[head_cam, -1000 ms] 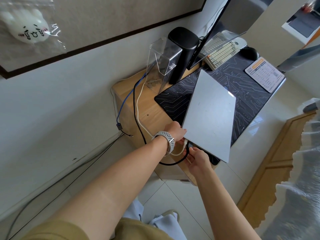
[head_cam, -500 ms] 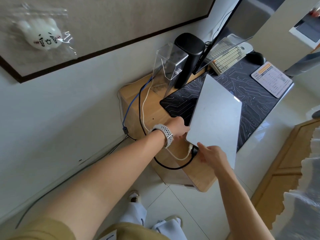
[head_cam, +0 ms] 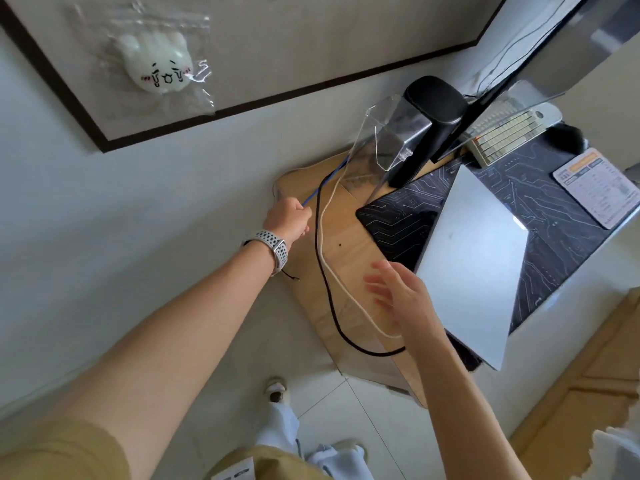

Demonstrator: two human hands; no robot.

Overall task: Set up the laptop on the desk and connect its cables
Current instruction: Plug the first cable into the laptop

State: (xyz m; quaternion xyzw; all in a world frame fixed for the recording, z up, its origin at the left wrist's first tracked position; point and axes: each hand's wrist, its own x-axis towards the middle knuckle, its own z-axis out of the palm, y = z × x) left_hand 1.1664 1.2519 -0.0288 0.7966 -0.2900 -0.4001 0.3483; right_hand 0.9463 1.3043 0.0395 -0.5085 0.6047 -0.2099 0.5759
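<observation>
A closed silver laptop (head_cam: pixel 474 261) lies on a dark circuit-patterned desk mat (head_cam: pixel 398 216) on the wooden desk (head_cam: pixel 346 244). A black cable (head_cam: pixel 323 271) and a white cable (head_cam: pixel 343 289) run across the bare wood toward the laptop's near corner; their ends are hidden behind my right hand. My left hand (head_cam: pixel 287 218), with a watch on the wrist, is closed on a blue cable (head_cam: pixel 325 181) at the desk's left edge. My right hand (head_cam: pixel 401 292) hovers with fingers spread just left of the laptop, holding nothing.
A clear acrylic stand (head_cam: pixel 381 140), a black cylinder (head_cam: pixel 433 109) and a monitor's edge (head_cam: pixel 485 98) stand at the back. A keyboard (head_cam: pixel 505 133), a black mouse (head_cam: pixel 564 136) and a printed card (head_cam: pixel 599 185) lie further right. The wall is on the left and a wooden cabinet (head_cam: pixel 588 375) on the right.
My left hand left the laptop's corner, moved to the desk's left edge and took the blue cable. My right hand let go of the cable ends and opened.
</observation>
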